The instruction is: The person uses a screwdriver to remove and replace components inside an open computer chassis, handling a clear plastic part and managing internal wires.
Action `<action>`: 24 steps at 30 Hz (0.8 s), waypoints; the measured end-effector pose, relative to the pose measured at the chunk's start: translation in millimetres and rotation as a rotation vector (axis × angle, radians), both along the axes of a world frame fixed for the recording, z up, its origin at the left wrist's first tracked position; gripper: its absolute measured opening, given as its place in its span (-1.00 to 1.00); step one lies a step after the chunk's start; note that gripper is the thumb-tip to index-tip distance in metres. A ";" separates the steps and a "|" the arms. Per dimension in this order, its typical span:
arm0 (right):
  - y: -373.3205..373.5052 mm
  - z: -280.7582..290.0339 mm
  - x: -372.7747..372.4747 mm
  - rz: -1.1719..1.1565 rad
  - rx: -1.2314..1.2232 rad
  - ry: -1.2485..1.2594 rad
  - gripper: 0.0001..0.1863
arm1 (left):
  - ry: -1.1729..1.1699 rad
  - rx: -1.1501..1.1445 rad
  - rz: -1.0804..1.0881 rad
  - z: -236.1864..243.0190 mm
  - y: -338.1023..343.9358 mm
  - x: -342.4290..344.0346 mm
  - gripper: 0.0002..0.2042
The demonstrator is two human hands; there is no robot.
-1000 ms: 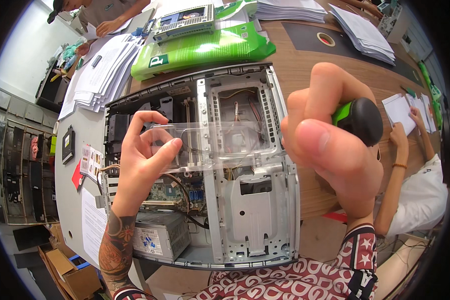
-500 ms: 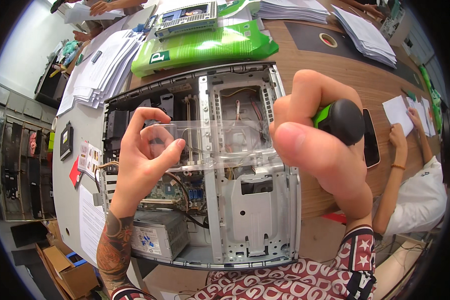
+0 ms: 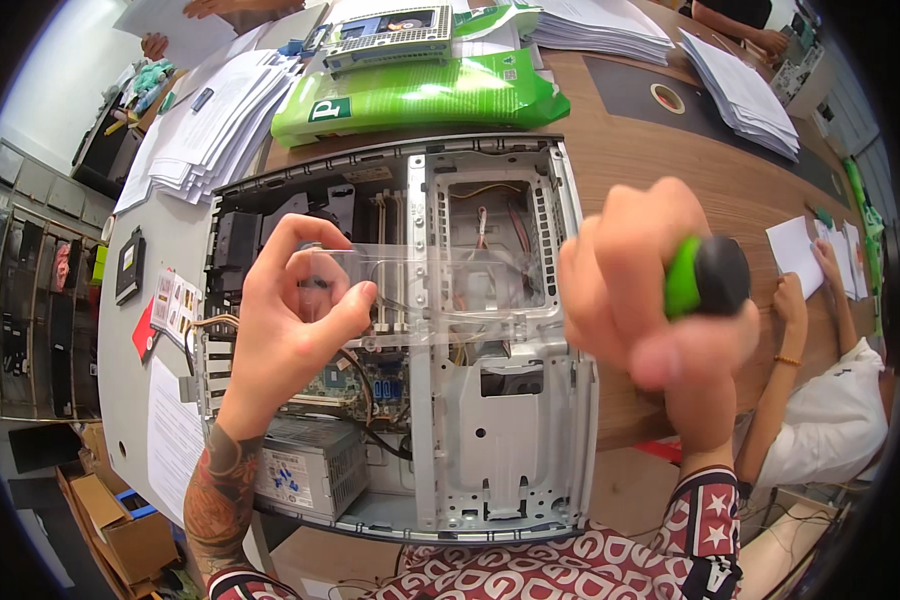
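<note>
The left hand [image 3: 292,325] pinches the clear tray [image 3: 460,318] by its nine-o'clock end over the PC [image 3: 505,425]; the right hand [image 3: 645,290], at three o'clock, is fisted round a handle [image 3: 722,277]. A light, level pinch should keep the plastic from flexing.

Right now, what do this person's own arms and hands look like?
Both the left hand and right hand are ungloved. A dark-inked, patterned tattoo marks the left forearm. The right dark-red fabric sleeve has white stars and a striped cuff.
</note>
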State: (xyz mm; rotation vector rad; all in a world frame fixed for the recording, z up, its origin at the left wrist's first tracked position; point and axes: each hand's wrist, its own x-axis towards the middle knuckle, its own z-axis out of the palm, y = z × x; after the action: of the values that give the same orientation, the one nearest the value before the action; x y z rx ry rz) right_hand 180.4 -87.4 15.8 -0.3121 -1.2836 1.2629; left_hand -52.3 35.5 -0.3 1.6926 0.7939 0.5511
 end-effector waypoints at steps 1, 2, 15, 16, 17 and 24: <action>-5.6 3.9 -5.6 -0.259 -0.125 -0.007 -0.73 | -0.010 0.004 -0.004 0.8 -1.0 4.4 -0.69; -5.2 5.9 -13.0 -0.470 -0.224 -0.011 -0.73 | -0.007 0.011 -0.003 1.4 -0.5 3.3 -0.69; 2.9 9.9 -9.9 0.106 0.009 -0.235 -0.65 | 0.010 0.088 -0.022 -3.4 4.5 2.5 -0.72; 10.5 10.6 -15.6 0.144 0.012 -0.175 -0.61 | 0.002 0.097 0.003 -4.8 5.9 0.0 -0.72; 14.6 11.5 -18.7 0.132 0.031 -0.188 -0.60 | 0.024 0.145 -0.026 -4.7 7.5 -2.9 -0.71; -0.1 15.2 -7.0 0.075 -0.095 -0.049 -0.67 | 0.039 0.411 -0.122 -0.2 7.9 3.4 -0.66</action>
State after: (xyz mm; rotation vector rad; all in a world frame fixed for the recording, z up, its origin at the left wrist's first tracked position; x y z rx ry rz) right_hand 173.4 -87.6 31.0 -0.3676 -1.2888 1.3905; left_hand -49.0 43.4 -0.5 2.1194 0.6270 0.6279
